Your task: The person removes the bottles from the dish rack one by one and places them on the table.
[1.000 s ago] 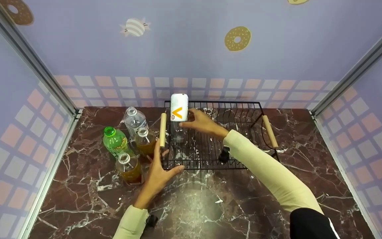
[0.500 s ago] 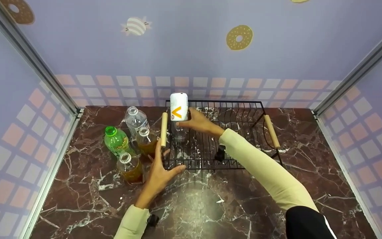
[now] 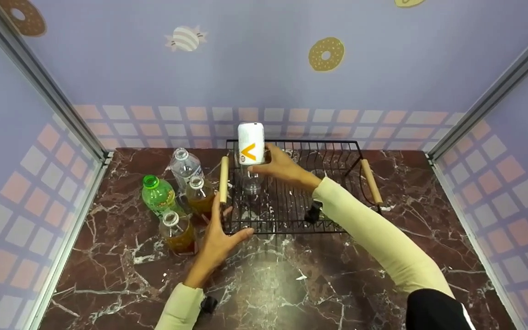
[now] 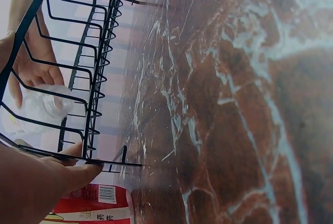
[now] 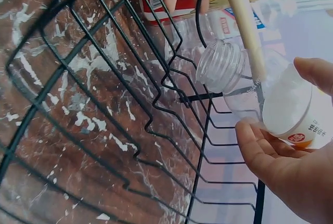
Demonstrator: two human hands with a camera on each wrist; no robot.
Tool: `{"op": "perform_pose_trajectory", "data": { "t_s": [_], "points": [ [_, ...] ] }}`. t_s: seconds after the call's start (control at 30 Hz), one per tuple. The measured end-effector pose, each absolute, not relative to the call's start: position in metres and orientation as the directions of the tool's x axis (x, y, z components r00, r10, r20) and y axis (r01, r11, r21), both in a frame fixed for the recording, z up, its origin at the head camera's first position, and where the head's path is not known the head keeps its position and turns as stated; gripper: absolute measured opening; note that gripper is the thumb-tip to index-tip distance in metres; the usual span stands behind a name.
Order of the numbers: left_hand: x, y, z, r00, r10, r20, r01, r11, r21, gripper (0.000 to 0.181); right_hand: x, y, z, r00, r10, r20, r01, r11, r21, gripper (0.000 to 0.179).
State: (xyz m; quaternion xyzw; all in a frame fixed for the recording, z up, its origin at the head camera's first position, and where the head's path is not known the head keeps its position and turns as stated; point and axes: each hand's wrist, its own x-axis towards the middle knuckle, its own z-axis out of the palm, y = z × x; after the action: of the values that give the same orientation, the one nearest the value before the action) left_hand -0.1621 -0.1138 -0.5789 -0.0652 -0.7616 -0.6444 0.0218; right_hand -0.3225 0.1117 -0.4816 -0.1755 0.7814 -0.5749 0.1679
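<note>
My right hand (image 3: pixel 282 167) grips a clear plastic bottle (image 5: pixel 221 67) upside down, its neck toward the wires of a black wire dish rack (image 3: pixel 291 233). The bottle's white label (image 3: pixel 251 142) with an orange mark is uppermost in the head view. It hangs over the rack's left end, beside the pale wooden handle (image 3: pixel 223 178). My left hand (image 3: pixel 218 240) holds the rack at its front left corner. In the left wrist view its fingers (image 4: pixel 78 172) lie along the lower bar, and my right hand (image 4: pixel 36 52) shows beyond the wires.
Left of the rack stand several uncapped bottles: a clear one (image 3: pixel 186 169), a green one (image 3: pixel 159 196) and two with amber contents, front (image 3: pixel 180 238) and back (image 3: pixel 200 197). A second wooden handle (image 3: pixel 372 182) is at the rack's right. Patterned walls enclose the marbled tabletop (image 3: pixel 122 279).
My right hand has raised the upside-down bottle a little and shifted it slightly right. My left hand keeps its place on the dish rack.
</note>
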Motion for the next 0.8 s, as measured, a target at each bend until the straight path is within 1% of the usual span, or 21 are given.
{"op": "perform_pose_trajectory", "data": {
  "t_s": [0.2, 0.37, 0.53, 0.8],
  "points": [
    [-0.162, -0.114, -0.579, -0.992, 0.068, 0.109, 0.119, 0.173, 0.978, 0.132, -0.311, 0.130, -0.479, -0.886, -0.461, -0.053, -0.076, 0.256, -0.964, 0.080],
    [-0.163, -0.113, -0.579, -0.990, 0.075, 0.117, 0.127, 0.157, 0.979, 0.132, -0.300, 0.148, -0.475, -0.900, -0.433, -0.055, -0.070, 0.267, -0.961, 0.078],
    [-0.164, -0.113, -0.579, -0.989, 0.079, 0.121, 0.134, 0.172, 0.976, 0.132, -0.290, 0.163, -0.470, -0.911, -0.410, -0.044, -0.080, 0.281, -0.956, 0.077],
    [-0.165, -0.114, -0.577, -0.989, 0.075, 0.128, 0.139, 0.166, 0.976, 0.132, -0.276, 0.185, -0.465, -0.930, -0.364, -0.057, -0.061, 0.306, -0.950, 0.083]
  ]
}}
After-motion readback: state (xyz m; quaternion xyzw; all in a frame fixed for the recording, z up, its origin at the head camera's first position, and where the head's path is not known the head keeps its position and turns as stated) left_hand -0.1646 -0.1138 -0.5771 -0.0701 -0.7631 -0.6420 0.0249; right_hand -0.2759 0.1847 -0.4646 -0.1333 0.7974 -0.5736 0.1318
